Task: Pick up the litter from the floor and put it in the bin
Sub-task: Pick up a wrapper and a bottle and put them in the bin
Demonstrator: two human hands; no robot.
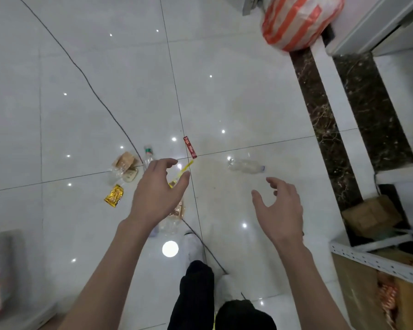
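the floor (81, 55) is glossy pale tile that mirrors the ceiling lights. the bottle (246, 166) is clear, crumpled plastic. the gold wrapper (114, 195) looks like shiny foil, the red sachet (190, 147) glossy. the striped bag (301, 20) is thin crinkled plastic. the dark strip (320, 120) is polished veined stone, the box (370, 215) matt cardboard.

I see my left grip (157, 194) and right grip (281, 210) spread over the floor (81, 103), holding nothing. A clear bottle (246, 166) lies just beyond the right one, with a red sachet (190, 147) and a gold wrapper (114, 196) nearby.
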